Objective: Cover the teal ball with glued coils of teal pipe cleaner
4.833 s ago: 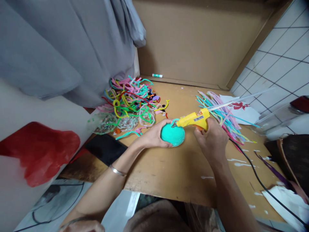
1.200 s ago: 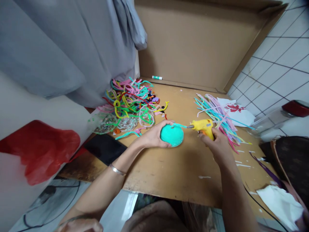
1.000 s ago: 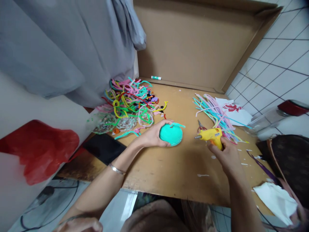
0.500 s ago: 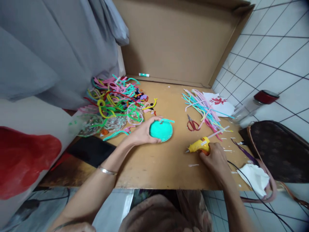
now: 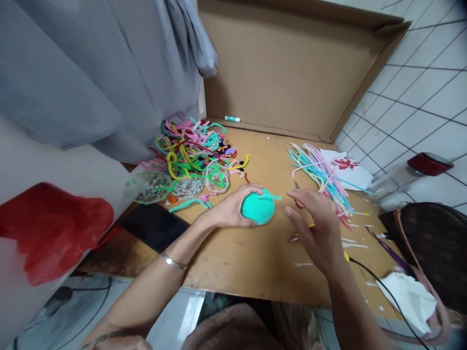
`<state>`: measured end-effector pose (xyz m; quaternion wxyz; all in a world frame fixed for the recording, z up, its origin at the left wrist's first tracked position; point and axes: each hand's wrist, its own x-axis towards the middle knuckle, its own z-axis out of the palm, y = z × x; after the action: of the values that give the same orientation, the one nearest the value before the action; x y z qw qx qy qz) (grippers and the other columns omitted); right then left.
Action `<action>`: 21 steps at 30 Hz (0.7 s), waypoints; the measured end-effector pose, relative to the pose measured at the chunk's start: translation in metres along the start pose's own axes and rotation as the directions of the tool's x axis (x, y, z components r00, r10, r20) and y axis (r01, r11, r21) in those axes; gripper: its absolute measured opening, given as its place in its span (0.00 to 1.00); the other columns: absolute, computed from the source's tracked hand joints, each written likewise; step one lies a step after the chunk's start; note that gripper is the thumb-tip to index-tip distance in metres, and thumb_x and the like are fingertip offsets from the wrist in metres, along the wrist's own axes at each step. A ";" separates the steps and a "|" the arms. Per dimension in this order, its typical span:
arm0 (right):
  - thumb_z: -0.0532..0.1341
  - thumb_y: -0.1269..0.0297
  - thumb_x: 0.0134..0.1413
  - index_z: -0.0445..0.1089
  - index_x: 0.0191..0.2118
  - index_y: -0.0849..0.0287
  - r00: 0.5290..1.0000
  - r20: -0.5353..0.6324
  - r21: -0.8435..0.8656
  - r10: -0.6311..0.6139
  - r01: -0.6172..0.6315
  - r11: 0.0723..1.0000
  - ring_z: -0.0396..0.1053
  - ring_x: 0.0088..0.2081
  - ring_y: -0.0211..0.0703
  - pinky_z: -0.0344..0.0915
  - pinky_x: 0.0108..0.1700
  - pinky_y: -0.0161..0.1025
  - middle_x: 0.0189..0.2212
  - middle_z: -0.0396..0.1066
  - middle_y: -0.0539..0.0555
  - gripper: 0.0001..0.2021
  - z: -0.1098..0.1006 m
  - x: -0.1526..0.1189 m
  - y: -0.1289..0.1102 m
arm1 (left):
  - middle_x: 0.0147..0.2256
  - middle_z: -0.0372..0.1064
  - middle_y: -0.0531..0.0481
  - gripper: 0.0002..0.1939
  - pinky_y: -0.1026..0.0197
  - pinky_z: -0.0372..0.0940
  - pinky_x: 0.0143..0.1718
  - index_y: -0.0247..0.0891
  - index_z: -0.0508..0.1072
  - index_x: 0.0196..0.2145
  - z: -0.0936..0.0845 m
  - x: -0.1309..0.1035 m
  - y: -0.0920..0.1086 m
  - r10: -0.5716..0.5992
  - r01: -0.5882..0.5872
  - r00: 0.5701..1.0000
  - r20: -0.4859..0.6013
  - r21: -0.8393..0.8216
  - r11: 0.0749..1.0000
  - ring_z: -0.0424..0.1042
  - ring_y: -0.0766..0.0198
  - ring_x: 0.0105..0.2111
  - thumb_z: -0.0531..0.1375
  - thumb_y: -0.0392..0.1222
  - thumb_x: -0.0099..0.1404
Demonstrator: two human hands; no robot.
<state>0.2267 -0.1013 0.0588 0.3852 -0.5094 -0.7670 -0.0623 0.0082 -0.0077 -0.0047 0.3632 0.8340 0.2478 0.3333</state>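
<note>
In my left hand [image 5: 233, 208] is a round turquoise piece [image 5: 258, 210] that looks wound from pipe cleaner, held just above the table, fingers and thumb around its left side. A loose turquoise end [image 5: 274, 197] sticks out from its top right. To the right, my right hand [image 5: 316, 221] is raised with thumb and fingers apart and nothing between them; its fingertips point at that loose end without touching it. Beneath this hand lies a yellow glue gun [image 5: 346, 256], mostly hidden. The scissors [image 5: 297, 186] are largely covered by its fingers.
A tangled heap of colored pipe cleaners [image 5: 182, 155] lies at the back left, straight ones [image 5: 324, 170] at the back right. A black flat object [image 5: 155, 227] is at the left. A bottle [image 5: 401, 172], brown bag [image 5: 430, 253], white tissue [image 5: 408, 299] and black cord [image 5: 379, 282] occupy the right.
My right hand has let go of the glue gun, which now lies on the table, and has moved up and left toward the turquoise piece. The view has shifted slightly.
</note>
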 end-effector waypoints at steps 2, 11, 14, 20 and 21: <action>0.56 0.58 0.66 0.72 0.47 0.53 0.998 0.041 -0.008 -0.052 0.053 0.999 0.71 0.45 0.48 0.56 0.48 0.46 0.42 0.77 0.54 0.11 0.013 0.016 -0.009 | 0.60 0.62 0.40 0.39 0.41 0.59 0.62 0.43 0.63 0.55 0.000 0.000 0.000 -0.002 0.002 1.000 -0.005 -0.015 1.000 0.64 0.45 0.61 0.71 0.39 0.46; 0.56 0.58 0.67 0.77 0.35 0.55 0.993 0.113 0.071 -0.013 0.005 0.997 0.71 0.34 0.43 0.54 0.43 0.44 0.30 0.78 0.51 0.14 0.043 0.025 0.005 | 0.59 0.63 0.40 0.38 0.42 0.60 0.62 0.42 0.64 0.55 -0.002 0.000 0.004 -0.013 0.013 1.000 -0.003 -0.015 1.000 0.64 0.46 0.61 0.71 0.39 0.46; 0.56 0.58 0.66 0.76 0.36 0.56 0.986 0.168 0.102 0.001 -0.018 0.995 0.72 0.36 0.44 0.56 0.42 0.43 0.31 0.78 0.53 0.13 0.044 0.027 0.011 | 0.60 0.62 0.41 0.38 0.42 0.60 0.62 0.43 0.64 0.55 -0.002 0.000 0.003 -0.026 0.026 1.000 -0.003 -0.019 0.999 0.64 0.46 0.61 0.71 0.39 0.46; 0.55 0.63 0.66 0.76 0.40 0.57 0.946 0.314 0.146 -0.083 0.038 0.989 0.70 0.38 0.45 0.55 0.41 0.42 0.35 0.76 0.54 0.12 0.040 0.035 0.022 | 0.60 0.62 0.41 0.40 0.41 0.59 0.62 0.43 0.64 0.56 -0.001 -0.001 -0.001 -0.018 0.018 1.000 -0.006 -0.021 1.000 0.63 0.44 0.61 0.71 0.40 0.46; 0.54 0.64 0.66 0.76 0.40 0.56 0.940 0.329 0.140 -0.096 0.052 0.989 0.70 0.38 0.45 0.55 0.41 0.42 0.34 0.75 0.54 0.12 0.039 0.036 0.023 | 0.60 0.62 0.41 0.40 0.41 0.59 0.62 0.43 0.64 0.56 -0.001 -0.001 -0.001 -0.017 0.017 1.000 -0.002 -0.022 1.000 0.63 0.44 0.61 0.71 0.40 0.46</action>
<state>0.2185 -0.0448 0.0482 0.2790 -0.4573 -0.8423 0.0604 0.0070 -0.0069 -0.0055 0.3750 0.8274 0.2516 0.3341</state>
